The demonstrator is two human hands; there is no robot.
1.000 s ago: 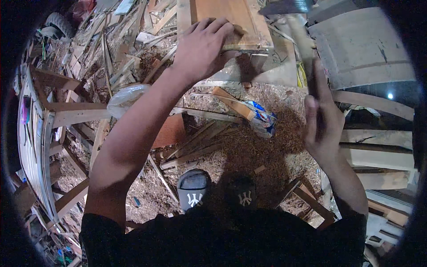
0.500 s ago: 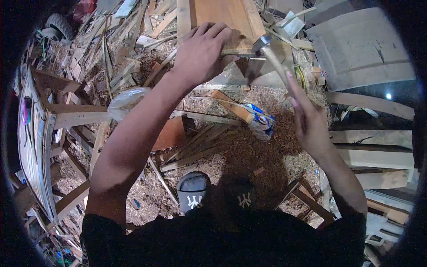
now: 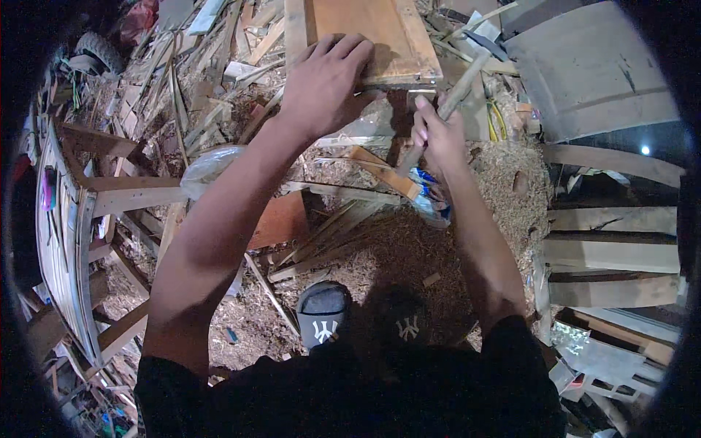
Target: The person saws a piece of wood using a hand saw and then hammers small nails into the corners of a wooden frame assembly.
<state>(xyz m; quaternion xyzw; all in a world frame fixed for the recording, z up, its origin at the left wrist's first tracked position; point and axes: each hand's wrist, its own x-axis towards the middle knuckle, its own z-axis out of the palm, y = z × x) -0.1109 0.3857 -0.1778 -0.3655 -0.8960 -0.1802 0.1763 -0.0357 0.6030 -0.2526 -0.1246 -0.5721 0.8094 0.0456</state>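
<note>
My left hand [image 3: 325, 84] grips the near end of a wooden panel [image 3: 358, 33] with raised side rails, its fingers laid over the top and the thumb lower down at the edge. In my right hand [image 3: 442, 139] is a hammer [image 3: 465, 82], held by its pale wooden handle. The handle slants up to the right, and the dark metal head [image 3: 488, 45] is beyond the panel's right corner. A blue and white plastic wrapper [image 3: 432, 197] lies on the sawdust below my right hand, against a short wood offcut [image 3: 383, 171].
Wood scraps and strips [image 3: 212, 117] litter the far left. At left stands a wooden frame [image 3: 69, 248] with a clear plastic bag [image 3: 212, 169] beside it. A yellow-handled tool [image 3: 498, 123] lies right of the panel. Curved boards [image 3: 613, 219] and a large grey sheet [image 3: 591, 77] fill the right.
My right hand has moved left and turned, swinging the hammer head up and right, away from the panel's end. My left hand stays on the panel. The view has shifted slightly.
</note>
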